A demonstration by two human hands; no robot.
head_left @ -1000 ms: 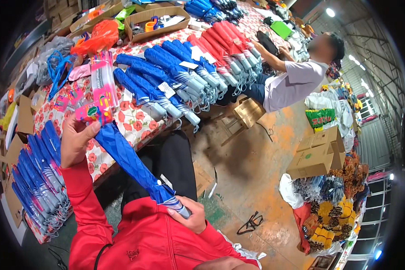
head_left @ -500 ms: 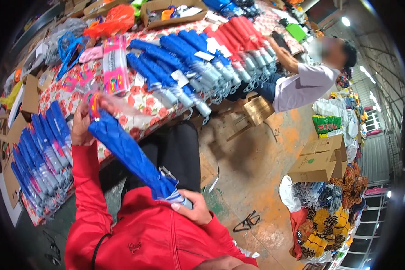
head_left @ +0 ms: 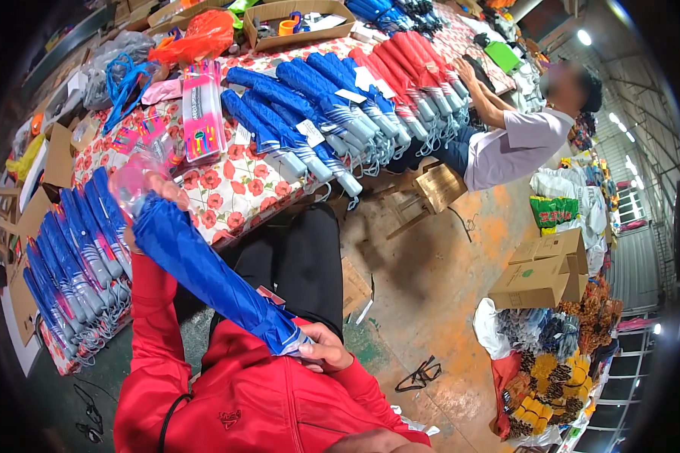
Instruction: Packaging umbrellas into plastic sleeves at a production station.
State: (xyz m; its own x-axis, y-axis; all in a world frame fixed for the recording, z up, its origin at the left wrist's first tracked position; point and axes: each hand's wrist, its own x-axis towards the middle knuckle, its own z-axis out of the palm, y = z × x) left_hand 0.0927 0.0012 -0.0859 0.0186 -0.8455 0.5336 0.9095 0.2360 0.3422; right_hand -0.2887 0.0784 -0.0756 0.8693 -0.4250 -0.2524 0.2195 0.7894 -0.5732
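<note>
A folded blue umbrella (head_left: 211, 264) lies slantwise across my lap, in front of my red jacket. At its upper end, my left hand (head_left: 165, 190) is closed round the umbrella and a clear, pink-printed plastic sleeve (head_left: 132, 180). The sleeve bunches at that end, and part of the hand is hidden behind the umbrella. My right hand (head_left: 328, 349) grips the lower end, with fingers wrapped round the handle and covering most of it. Flat printed sleeves (head_left: 202, 117) lie stacked on the flowered tablecloth (head_left: 230, 192) beyond my left hand.
Blue umbrellas in sleeves (head_left: 72, 257) are lined up at the left. More blue umbrellas (head_left: 310, 94) and red umbrellas (head_left: 404, 72) cover the table ahead. A person (head_left: 517, 143) sits at the right by a wooden stool (head_left: 440, 185). Cardboard boxes (head_left: 533, 279) stand on the floor.
The clear sleeve has swung from the right of the umbrella's upper end to its left. My left hand has shifted down and right, and my right hand now covers more of the handle.
</note>
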